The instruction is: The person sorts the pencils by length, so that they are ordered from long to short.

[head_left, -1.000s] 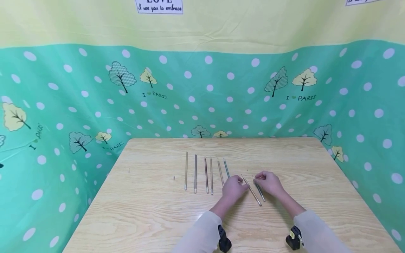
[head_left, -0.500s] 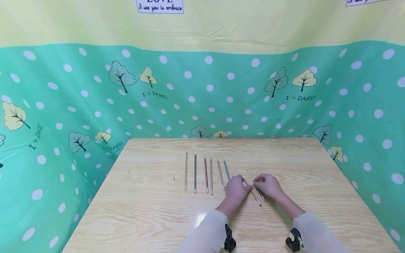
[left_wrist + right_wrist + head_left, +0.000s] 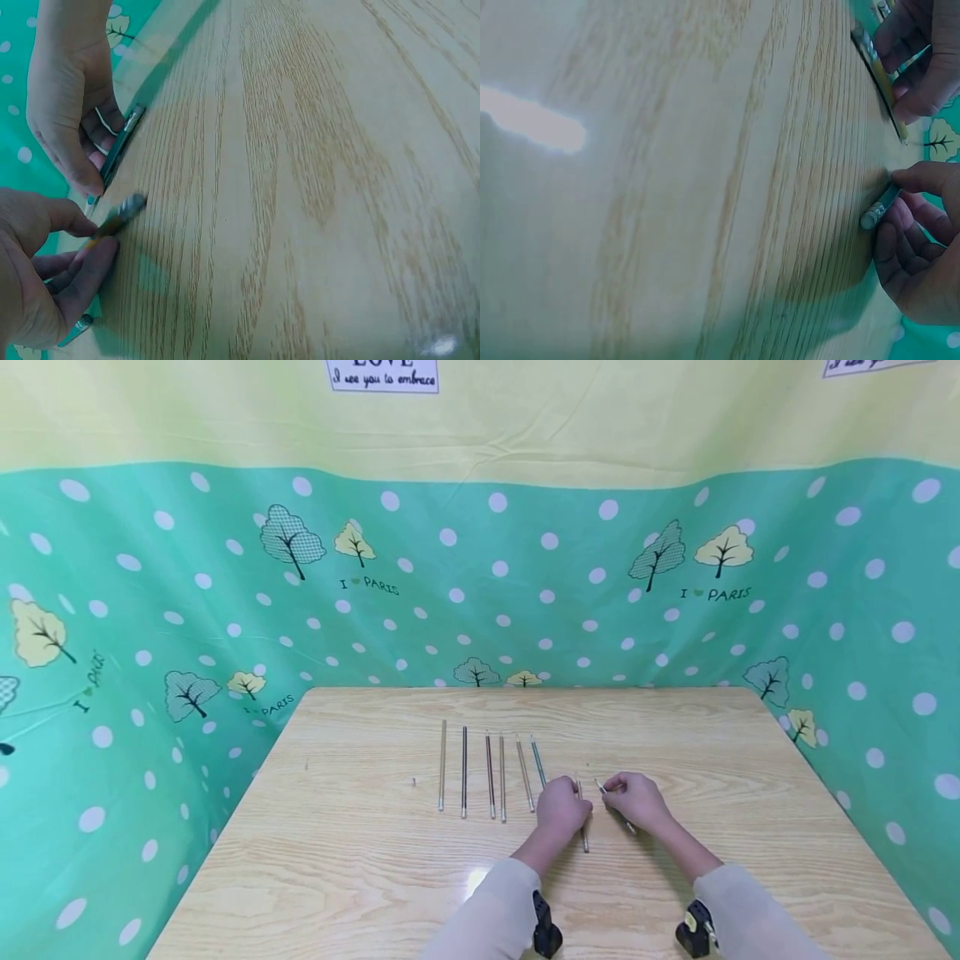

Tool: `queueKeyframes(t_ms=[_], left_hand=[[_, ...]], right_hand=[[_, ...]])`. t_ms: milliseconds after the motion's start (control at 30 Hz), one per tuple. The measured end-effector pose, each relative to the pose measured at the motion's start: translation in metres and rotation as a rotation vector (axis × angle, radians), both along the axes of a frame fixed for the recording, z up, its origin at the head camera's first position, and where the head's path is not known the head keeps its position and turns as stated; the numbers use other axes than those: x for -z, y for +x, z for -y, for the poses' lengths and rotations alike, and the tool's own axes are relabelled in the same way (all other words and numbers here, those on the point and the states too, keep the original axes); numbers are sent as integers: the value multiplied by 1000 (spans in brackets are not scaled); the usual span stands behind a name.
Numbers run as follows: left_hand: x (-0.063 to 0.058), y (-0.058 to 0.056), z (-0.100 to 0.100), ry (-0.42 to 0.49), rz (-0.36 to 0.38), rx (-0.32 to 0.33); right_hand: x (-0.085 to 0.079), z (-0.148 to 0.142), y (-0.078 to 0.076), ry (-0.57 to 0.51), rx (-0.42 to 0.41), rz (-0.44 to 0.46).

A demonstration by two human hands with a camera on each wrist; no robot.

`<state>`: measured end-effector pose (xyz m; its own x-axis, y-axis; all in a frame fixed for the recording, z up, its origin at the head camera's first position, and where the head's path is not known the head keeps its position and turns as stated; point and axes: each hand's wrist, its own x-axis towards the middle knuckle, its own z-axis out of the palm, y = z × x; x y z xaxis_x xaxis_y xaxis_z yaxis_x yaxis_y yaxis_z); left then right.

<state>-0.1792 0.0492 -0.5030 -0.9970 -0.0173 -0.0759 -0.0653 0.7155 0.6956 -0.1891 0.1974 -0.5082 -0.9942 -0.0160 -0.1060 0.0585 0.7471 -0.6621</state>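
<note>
Several thin pencils lie side by side in a row on the wooden table. Just right of the row, my left hand pinches a tan pencil that lies on the table almost parallel to the row; the left wrist view shows its end by the fingertips. My right hand, close beside the left, pinches a dark pencil lying at a slant, whose eraser end pokes out from under the thumb. Both pencils rest on the wood.
A green dotted cloth walls the table on the left, back and right. A tiny speck lies left of the pencil row. Bare wood stretches on the left half, the right half and the near edge of the table.
The left hand has swung the tan pencil from a slant to nearly parallel with the row and drawn it slightly left. The right hand and its dark pencil have barely shifted.
</note>
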Motion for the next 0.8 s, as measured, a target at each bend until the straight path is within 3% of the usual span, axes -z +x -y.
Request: queueKeyframes(t_ms=[233, 467, 800], left_hand=[[-1, 0, -1, -3, 29, -15], [-4, 2, 0, -28, 46, -4], [-3, 1, 6, 53, 34, 4]], right_hand=[[-1, 0, -1, 4, 19, -15], [-5, 0, -1, -23, 31, 25], [-8, -3, -3, -109, 46, 44]])
